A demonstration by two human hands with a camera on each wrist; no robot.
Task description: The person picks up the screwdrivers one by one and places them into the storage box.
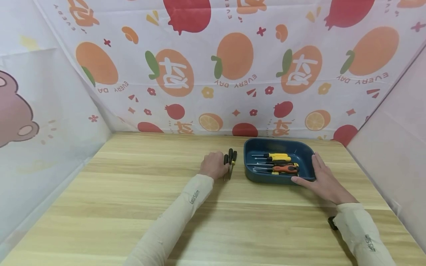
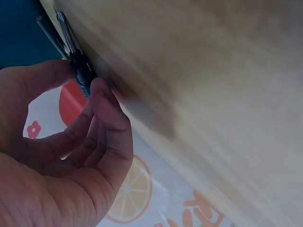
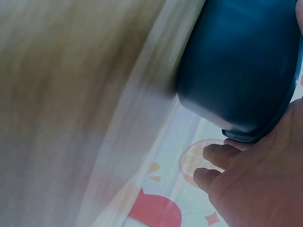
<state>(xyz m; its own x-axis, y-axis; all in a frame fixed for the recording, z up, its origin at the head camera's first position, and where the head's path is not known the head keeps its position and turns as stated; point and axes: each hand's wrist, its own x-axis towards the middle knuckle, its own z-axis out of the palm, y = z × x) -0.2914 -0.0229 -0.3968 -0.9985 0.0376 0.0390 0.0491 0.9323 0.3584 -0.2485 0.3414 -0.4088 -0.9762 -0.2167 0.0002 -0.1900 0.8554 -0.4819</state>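
Left of the tray, my left hand [image 1: 214,165] pinches a black-handled screwdriver [image 2: 81,71] between thumb and fingertips. A second metal shaft [image 2: 51,35] shows right beside it in the left wrist view. In the head view, black handles [image 1: 230,155] cluster at the fingertips; how many are gripped I cannot tell. My right hand [image 1: 327,183] lies against the near right corner of a dark blue tray [image 1: 266,179], thumb along the front and fingers along the right side. Inside the tray lie several screwdrivers with yellow [image 1: 277,155], black and orange [image 1: 286,169] handles.
Both hands work over a light wooden table [image 1: 133,207]. A fruit-printed cloth [image 1: 199,74] hangs along its back edge. Pale cloths stand at the left [image 1: 50,147] and right [image 1: 396,136] sides. The tray is near the back edge.
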